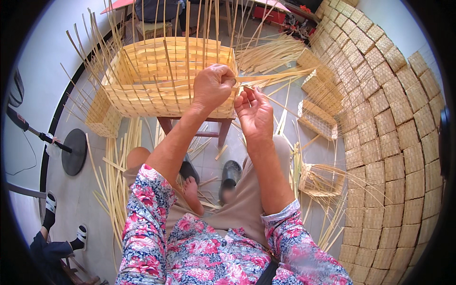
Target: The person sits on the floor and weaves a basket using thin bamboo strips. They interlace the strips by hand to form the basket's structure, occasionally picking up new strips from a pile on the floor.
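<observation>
A half-woven rectangular bamboo basket (149, 101) rests on a dark red wooden stool (223, 131), its upright stakes pointing up and away from me. At the basket's near right corner my left hand (215, 83) is closed around a flat bamboo strip (274, 76), whose loose end runs off to the right. Just below and to the right, my right hand (255, 112) pinches a thin stake (281, 106) between thumb and fingertips, palm towards me. The stake slants down to the right. Where strip and stake meet at the corner is partly hidden by my fingers.
Stacked woven baskets (388, 142) form a wall on the right. Smaller unfinished baskets (317, 119) stand before it, and another basket (103, 112) sits at left. Bamboo strips (121, 199) cover the floor. A round black stand base (74, 152) and a seated person's legs (60, 238) are at left.
</observation>
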Tool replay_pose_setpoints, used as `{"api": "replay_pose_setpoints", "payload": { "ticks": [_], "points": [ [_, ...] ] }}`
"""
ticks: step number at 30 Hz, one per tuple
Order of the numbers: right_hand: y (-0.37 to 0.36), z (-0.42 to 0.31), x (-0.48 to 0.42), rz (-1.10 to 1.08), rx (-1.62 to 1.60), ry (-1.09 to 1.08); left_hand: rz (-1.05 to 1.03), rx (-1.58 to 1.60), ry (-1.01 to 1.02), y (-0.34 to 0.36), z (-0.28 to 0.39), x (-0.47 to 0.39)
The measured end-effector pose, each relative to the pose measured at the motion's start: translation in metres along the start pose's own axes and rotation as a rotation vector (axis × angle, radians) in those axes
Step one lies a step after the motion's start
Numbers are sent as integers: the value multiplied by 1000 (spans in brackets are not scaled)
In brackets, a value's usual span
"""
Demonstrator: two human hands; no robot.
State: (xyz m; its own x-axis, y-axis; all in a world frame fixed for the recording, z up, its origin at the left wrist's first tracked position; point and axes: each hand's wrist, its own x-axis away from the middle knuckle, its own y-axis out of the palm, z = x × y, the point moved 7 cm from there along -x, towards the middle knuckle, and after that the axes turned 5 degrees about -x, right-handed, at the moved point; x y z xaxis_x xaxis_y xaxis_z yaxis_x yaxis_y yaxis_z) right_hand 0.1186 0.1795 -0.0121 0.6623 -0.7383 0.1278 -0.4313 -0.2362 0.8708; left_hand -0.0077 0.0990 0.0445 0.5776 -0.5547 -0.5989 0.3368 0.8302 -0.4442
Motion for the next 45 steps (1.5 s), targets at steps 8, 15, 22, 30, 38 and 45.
{"api": "replay_pose_setpoints", "payload": {
  "ticks": [8, 15, 22, 30, 38, 45],
  "points": [
    [63, -64, 30, -292, 1542, -1268, -180, -459, 236, 6, 28, 10],
    [46, -26, -14, -726, 2006, -620, -77, -520, 375, -13, 8, 31],
    [68, -37, 11, -872, 1819, -484, 29, -376, 420, -109, 55, 149],
    [17, -14, -69, -927, 1789, -259, 190, -470, -396, -169, -63, 311],
    [-41, -33, -195, -945, 1737, -328, 189, -407, -565, -158, -62, 296],
    [3, -26, -101, -1046, 1705, -503, 270, -471, -547, -176, -59, 303]
  ]
}}
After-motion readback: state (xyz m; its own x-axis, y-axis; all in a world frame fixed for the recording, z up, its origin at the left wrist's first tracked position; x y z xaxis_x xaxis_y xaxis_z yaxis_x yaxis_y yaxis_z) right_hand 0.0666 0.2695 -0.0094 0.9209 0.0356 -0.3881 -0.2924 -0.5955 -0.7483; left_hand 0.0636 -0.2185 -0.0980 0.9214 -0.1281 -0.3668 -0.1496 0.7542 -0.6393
